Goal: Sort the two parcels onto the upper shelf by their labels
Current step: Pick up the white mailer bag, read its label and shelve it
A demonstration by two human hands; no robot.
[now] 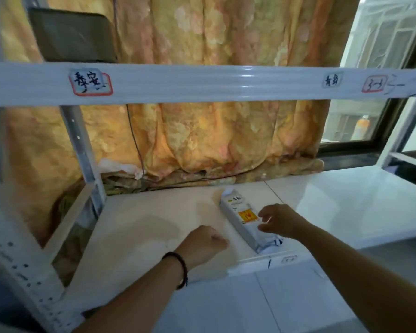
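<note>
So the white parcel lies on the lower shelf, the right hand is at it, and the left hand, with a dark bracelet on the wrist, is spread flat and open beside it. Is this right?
Not quite. In the head view the left hand is closed in a fist, not spread flat. The rest holds: the white parcel lies on the lower shelf, the right hand is at it, and the dark bracelet is on the left wrist.

Both hands reach forward: left hand (205,240) curled into a loose fist, right hand (280,221) spread, fingers bent downward.

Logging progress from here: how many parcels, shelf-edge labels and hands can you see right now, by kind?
Parcels: 2, a white parcel on the lower shelf and a dark parcel on the upper shelf.
Shelf-edge labels on the upper rail: 3.
Hands: 2, left hand, right hand.
Total: 7.
</note>
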